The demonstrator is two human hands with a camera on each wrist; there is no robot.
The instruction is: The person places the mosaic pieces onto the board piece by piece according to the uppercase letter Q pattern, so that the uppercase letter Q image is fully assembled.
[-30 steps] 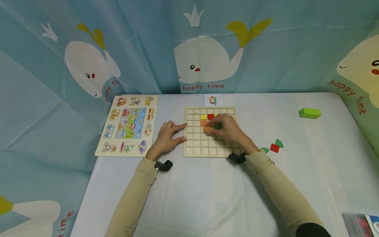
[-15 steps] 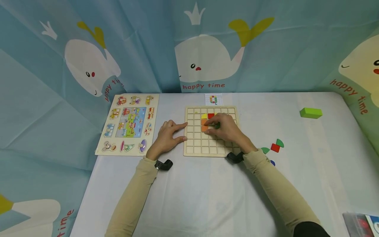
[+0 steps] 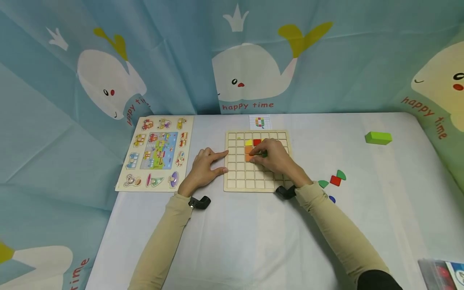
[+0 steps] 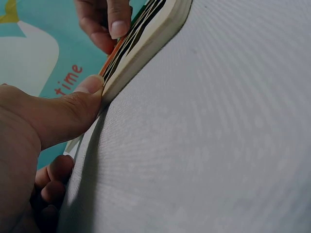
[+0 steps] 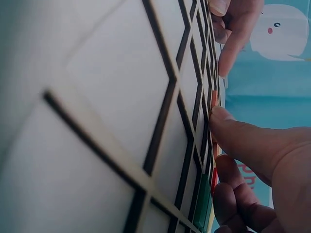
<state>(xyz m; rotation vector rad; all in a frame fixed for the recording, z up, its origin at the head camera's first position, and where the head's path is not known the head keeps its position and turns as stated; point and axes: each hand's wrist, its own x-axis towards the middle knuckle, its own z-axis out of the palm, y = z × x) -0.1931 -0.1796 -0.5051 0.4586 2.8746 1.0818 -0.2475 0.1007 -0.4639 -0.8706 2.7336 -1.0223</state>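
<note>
My left hand touches the left edge of the wooden grid board with its thumb and index finger extended. In the left wrist view, the thumb rests on the board's rim. My right hand is over the board, thumb and fingertips at a lower orange square tile, which lies flat in its cell. Another orange tile is right above it, then a yellow tile and a red square tile. A green tile is partly hidden by the right hand.
A small pattern card lies behind the board. Left is a vehicle picture puzzle. On the right are a loose red tile, green quarter-round pieces, a blue piece, a green block and a clear box.
The lower orange tile has gone from sitting askew to lying in line under the other orange one. My right hand has shifted slightly left; the left hand stays at the board's edge.
</note>
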